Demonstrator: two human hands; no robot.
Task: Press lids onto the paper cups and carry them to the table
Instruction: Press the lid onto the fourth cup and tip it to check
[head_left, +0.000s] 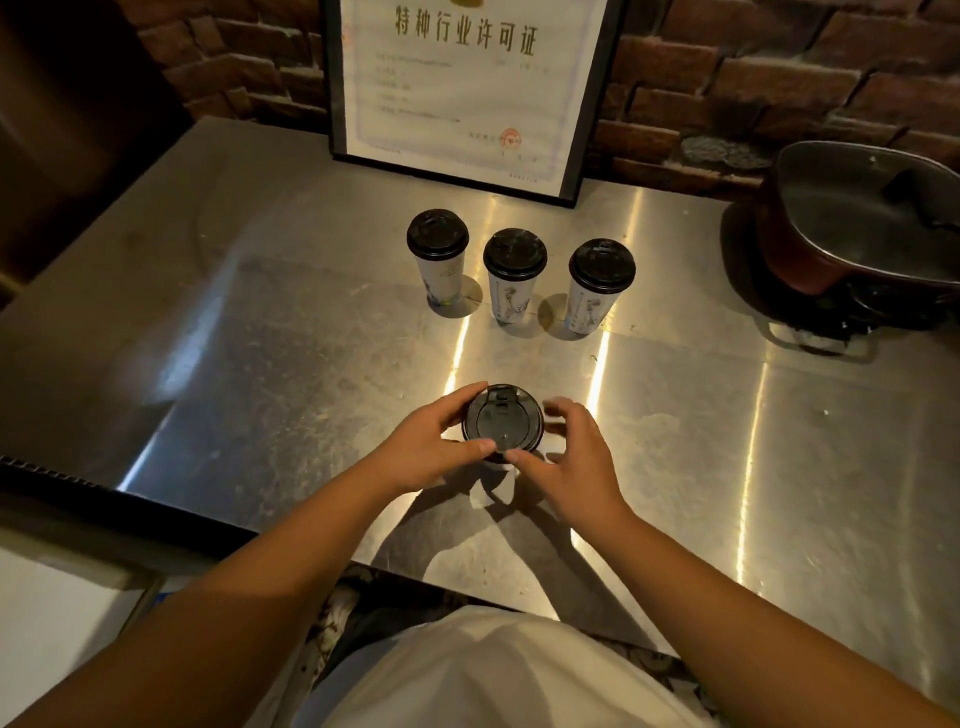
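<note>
A white paper cup (501, 470) stands near the front of the steel counter (270, 332), capped by a black lid (503, 422). My left hand (431, 441) wraps the lid's left rim, thumb on its near edge. My right hand (569, 452) curls around the right side, thumb touching the near rim, its fingers blurred. Farther back stand three lidded paper cups in a row: left (439, 260), middle (514, 278), right (597, 288).
A framed certificate (467, 88) leans on the brick wall behind the cups. A large metal pot (862, 228) sits on a burner at the right. The counter's front edge runs just ahead of my body.
</note>
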